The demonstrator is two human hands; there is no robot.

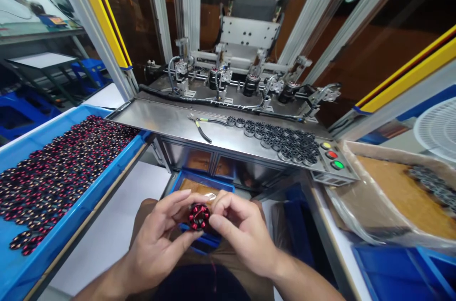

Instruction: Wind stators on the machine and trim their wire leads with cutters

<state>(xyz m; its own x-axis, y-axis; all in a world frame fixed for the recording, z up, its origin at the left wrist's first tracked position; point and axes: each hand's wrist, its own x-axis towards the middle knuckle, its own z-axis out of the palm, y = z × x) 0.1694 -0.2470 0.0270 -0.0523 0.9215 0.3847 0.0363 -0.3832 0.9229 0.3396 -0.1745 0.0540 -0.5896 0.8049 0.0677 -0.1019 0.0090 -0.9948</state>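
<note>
A small round motor stator (198, 217), black with red copper windings, is held up over my lap with its face toward me. My left hand (160, 232) grips it by the rim, fingers on top and thumb below. At its right side, my right hand (242, 227) has thumb and forefinger pinched together against the stator's edge; whether a wire end is between them I cannot make out. Beyond the hands, cutting pliers (200, 128) with yellow-black handles lie on the metal ledge (156, 113), beside several bare dark stators (281, 137).
Wound stators (71, 163) fill a blue tray (14, 256) at left. Ahead stands a winding machine (249, 78). A button box (333, 173) is at the ledge's right end. Further right, a lined carton (388, 196) holds bare stators. A blue crate (185, 175) sits below the ledge.
</note>
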